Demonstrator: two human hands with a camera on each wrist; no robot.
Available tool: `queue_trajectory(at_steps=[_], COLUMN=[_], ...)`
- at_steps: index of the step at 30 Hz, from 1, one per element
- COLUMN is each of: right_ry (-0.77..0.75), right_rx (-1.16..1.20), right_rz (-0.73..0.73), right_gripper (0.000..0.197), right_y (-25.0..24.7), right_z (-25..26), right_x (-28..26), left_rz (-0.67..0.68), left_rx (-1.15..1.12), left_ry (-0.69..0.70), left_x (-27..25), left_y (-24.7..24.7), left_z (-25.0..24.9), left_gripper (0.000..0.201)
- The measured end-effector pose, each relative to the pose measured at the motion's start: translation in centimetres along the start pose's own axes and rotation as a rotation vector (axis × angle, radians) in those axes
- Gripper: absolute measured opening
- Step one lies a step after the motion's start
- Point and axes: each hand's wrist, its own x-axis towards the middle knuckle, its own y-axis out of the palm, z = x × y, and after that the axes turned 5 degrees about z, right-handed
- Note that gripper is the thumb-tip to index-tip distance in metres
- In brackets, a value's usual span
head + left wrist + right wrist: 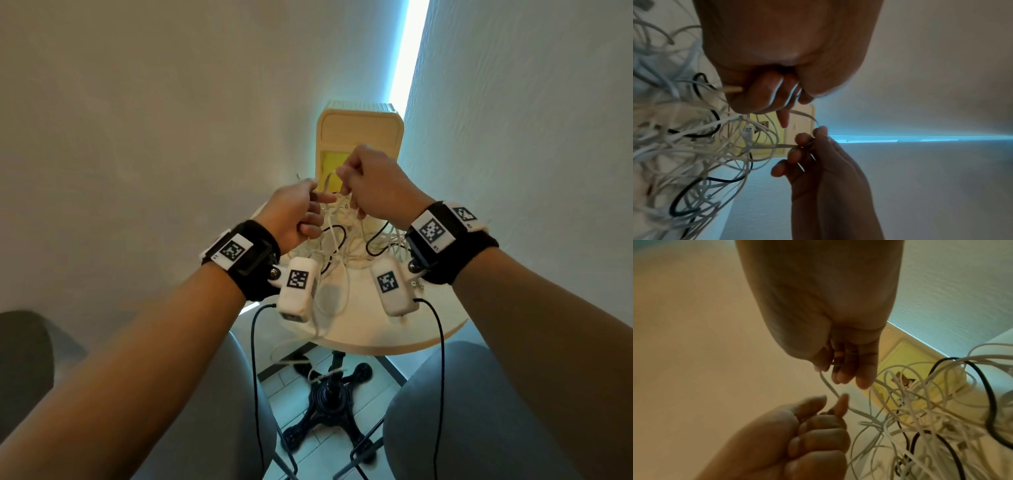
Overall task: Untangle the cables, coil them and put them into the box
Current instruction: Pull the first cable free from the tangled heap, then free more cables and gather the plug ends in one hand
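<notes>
Cables (342, 236) sit in a messy tangle on the round table (394, 339). Right hand (373, 185) pinches one white strand; left hand (294, 216) curls round another. Box (359, 137) stands just behind.

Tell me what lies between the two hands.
A short run of white cable spans the gap, pinched by the right hand above and running to the left hand below. The right wrist view shows it best; otherwise the gap is bare.

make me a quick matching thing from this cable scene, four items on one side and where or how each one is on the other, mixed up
1. right hand
2. cream plastic box
3. black cable loop
4. round white table

a. against the wall, behind both hands
b. under the tangle
c. pinching a white cable
d. threaded among the white cables

Pairs: 1-c, 2-a, 3-d, 4-b
</notes>
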Motion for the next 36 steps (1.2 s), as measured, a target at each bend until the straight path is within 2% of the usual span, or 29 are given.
queue_trajectory(at_steps=[3,7,10,12,16,19,21,24,25,29,33,36], right_ry=[-0.054,-0.107,-0.092,-0.021,0.070,0.083,0.065,0.062,0.089,0.279,0.307,0.237], right_rx=[0.077,0.096,0.037,-0.074,-0.224,-0.230,-0.192,0.023,0.107,0.246,0.525,0.612], right_rz=[0.117,0.306,0.414,0.440,0.366,0.457,0.414,0.155,0.115,0.230,0.288,0.176], right_gripper=[0.016,0.022,0.022,0.020,0.023,0.019,0.018,0.026,0.029,0.065,0.054,0.037], right_y=[-0.5,-1.4,-2.0,-2.2,-2.5,-2.8,-3.1,-3.2,-2.9,-0.8,-0.5,-0.7], right_z=[0.1,-0.2,-1.1,-2.2,-3.8,-3.1,-2.4,-1.2,-0.7,1.3,1.3,1.4], right_x=[-1.3,-2.8,-3.4,-3.3,-2.5,-2.4,-2.1,-1.0,-0.7,-0.3,0.3,0.6], left_rz=[0.049,0.095,0.127,0.161,0.198,0.182,0.156,0.143,0.153,0.276,0.301,0.326], left_rx=[-0.051,-0.093,-0.161,-0.187,-0.012,-0.033,-0.076,-0.189,-0.204,-0.101,0.000,0.030], left_ry=[-0.055,-0.131,-0.079,-0.012,0.194,0.274,0.229,0.100,0.085,0.107,0.103,0.050], left_x=[0.5,1.7,2.1,1.8,0.8,0.9,1.4,1.7,1.6,0.5,-0.8,-1.2], left_y=[0.0,-0.1,-0.2,0.2,1.6,1.9,1.5,0.7,0.6,0.9,0.8,0.2], left_z=[-0.3,-0.2,-0.6,-1.3,-1.7,-1.2,-1.0,-1.2,-1.3,-1.2,-0.5,0.5], left_gripper=[0.051,0.042,0.034,0.033,0.039,0.035,0.034,0.034,0.035,0.044,0.047,0.043])
